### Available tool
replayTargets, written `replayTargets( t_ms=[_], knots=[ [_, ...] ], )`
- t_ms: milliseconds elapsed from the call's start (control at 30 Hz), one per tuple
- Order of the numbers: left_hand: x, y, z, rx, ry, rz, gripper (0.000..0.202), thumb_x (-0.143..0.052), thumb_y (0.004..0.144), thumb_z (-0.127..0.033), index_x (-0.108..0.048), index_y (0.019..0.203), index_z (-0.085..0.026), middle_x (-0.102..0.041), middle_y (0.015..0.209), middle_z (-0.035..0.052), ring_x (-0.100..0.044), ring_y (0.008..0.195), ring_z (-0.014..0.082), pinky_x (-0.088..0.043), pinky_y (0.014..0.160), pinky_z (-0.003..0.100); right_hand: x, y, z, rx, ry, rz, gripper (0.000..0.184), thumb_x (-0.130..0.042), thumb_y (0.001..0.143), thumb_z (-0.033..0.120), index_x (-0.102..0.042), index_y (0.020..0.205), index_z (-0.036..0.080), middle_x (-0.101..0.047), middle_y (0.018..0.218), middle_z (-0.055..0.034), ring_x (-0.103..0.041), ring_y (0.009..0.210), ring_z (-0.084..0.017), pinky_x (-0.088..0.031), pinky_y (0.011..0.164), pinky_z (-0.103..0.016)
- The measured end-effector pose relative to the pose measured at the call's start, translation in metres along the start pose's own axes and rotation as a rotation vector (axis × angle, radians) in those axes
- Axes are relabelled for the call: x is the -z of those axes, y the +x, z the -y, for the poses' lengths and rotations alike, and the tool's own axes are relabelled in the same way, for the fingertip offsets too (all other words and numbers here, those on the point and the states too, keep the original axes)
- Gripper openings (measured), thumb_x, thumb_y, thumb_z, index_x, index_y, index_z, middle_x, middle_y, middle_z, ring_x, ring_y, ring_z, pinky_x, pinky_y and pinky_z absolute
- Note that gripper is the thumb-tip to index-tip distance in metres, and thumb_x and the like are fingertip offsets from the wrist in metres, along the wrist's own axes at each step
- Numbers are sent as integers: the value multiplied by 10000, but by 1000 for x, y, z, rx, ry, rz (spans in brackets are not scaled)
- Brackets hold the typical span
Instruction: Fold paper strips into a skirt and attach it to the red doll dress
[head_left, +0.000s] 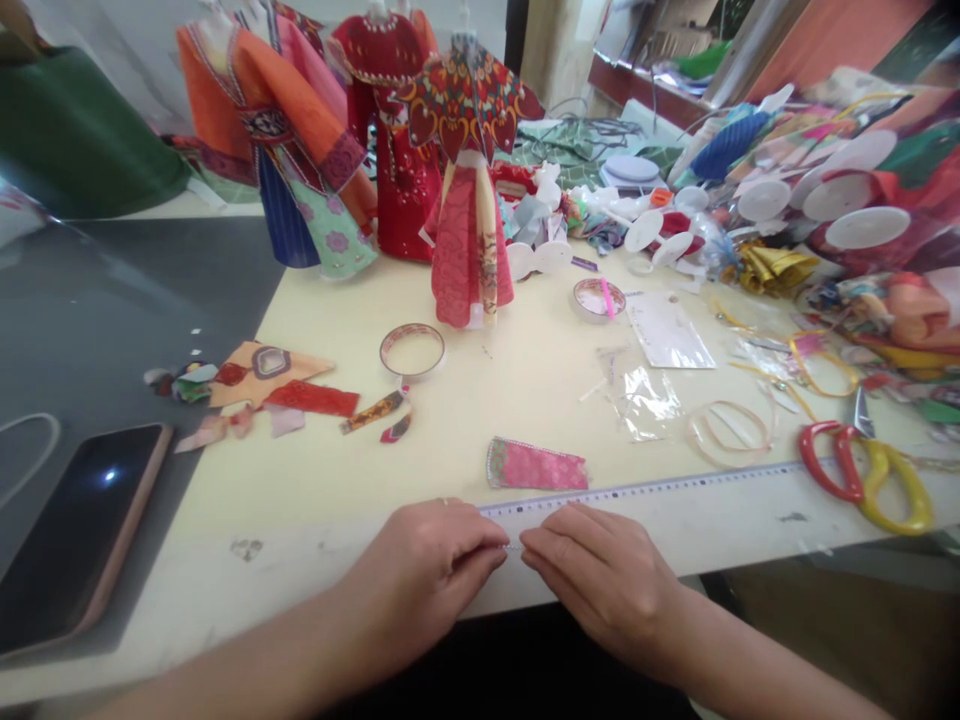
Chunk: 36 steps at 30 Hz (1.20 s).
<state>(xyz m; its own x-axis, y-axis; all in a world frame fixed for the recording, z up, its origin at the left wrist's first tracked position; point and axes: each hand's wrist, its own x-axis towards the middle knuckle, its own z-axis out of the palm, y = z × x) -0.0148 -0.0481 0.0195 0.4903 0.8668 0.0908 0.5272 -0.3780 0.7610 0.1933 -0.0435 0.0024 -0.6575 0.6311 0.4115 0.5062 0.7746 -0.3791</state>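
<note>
The left hand (424, 580) and right hand (600, 580) lie knuckles up at the near edge of the surface (315, 500). Both sets of fingers are drawn narrow, and the 2 hands' tips meet on the left end of the ruler (675, 487). Anything pinched there is too small to tell. A pink patterned strip (536, 466) lies just beyond the fingers, and the scissors (862, 475) are well apart at the ruler's far right end

Cream tabletop (322, 500) filled the centre of the frame. Dark grey glossy surface (112, 310) adjoined it at 9 o'clock, reflecting soft light. Pale wall (135, 50) at 11 o'clock; wooden shelf (637, 85) at 1 o'clock; orange panel (832, 40) at 2 o'clock.
</note>
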Motion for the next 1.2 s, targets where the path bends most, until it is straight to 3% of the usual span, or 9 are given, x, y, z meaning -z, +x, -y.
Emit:
replayTargets(
  t_ms=[133,267,533,767,1033,1200],
  knots=[
    [-3,-1,3,-2,12,11,146,-529,849,-153,-672,853,-184,-675,713,-6,-612,648,115,-471,619,217,3,3,2,-17,47,1,182,-454,914,132,-632,898,166,-615,736,-42,-579,684,-130,-477,645,-237],
    [-8,-5,9,-45,131,-89,158,-523,853,-172,-645,953,-161,-668,749,26,-601,673,143,-498,623,259,4,2,0,-51,63,9,195,-445,912,124,-634,891,169,-609,730,-40,-580,671,-126,-481,641,-232],
    [-13,-10,17,-390,595,-262,200,-586,825,-182,-627,988,-73,-667,1052,142,-578,964,267,-487,832,427,0,4,-16,-117,14,-35,169,-468,907,140,-634,893,165,-624,804,-59,-581,711,-146,-479,645,-267],
    [-18,-10,21,-378,661,-167,271,-564,852,-286,-620,1032,-91,-663,1099,130,-576,1015,278,-432,904,449,-6,20,-20,-129,21,-82,148,-483,892,122,-627,872,152,-628,828,-66,-581,761,-159,-480,692,-286],
    [-27,-16,33,-379,615,-175,291,-549,860,-262,-602,1078,-78,-635,1164,127,-530,1073,290,-362,973,479,-15,29,-20,-163,41,-75,164,-487,897,137,-644,851,144,-625,801,-62,-582,749,-153,-474,684,-275],
    [-26,-15,32,-397,628,-200,293,-558,855,-264,-611,1066,-68,-646,1144,135,-545,1050,285,-385,947,463,-23,34,-20,-161,44,-63,158,-496,896,149,-645,843,151,-632,822,-60,-586,775,-156,-478,712,-280]
  ],
)
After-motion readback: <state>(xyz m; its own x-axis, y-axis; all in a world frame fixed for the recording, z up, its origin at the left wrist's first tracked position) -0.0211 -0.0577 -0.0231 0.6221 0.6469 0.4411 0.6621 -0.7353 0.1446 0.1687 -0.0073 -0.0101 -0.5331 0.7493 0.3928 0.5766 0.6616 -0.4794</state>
